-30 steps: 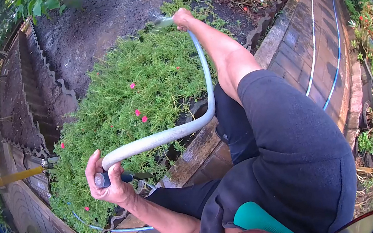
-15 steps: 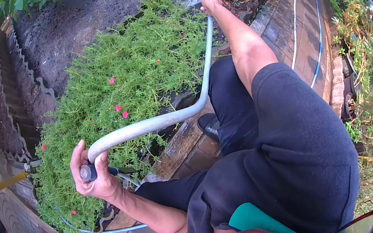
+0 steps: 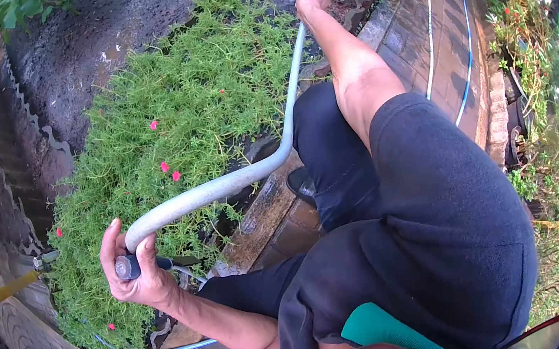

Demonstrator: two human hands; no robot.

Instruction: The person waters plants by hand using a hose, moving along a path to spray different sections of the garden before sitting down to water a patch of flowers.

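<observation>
- Over the low bed of green creeping plants with small pink flowers (image 3: pixel 188 94), the outlet end of the hose has shifted from mid-bed to the far edge.
- Long grey rubber hose (image 3: pixel 223 185) arcs across the bed between both hands, its bend unchanged.
- Right hand (image 3: pixel 311 0): fist closed round the outlet end, arm now stretched further out.
- Left hand (image 3: pixel 136 272): fingers wrapped round the hose at its dark round fitting (image 3: pixel 126 267), position held.
- Judgement: watering has moved on to the far plants.

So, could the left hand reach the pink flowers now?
Probably yes: nothing stands between the left hand and the pink flowers, but it is full, gripping the hose.
</observation>
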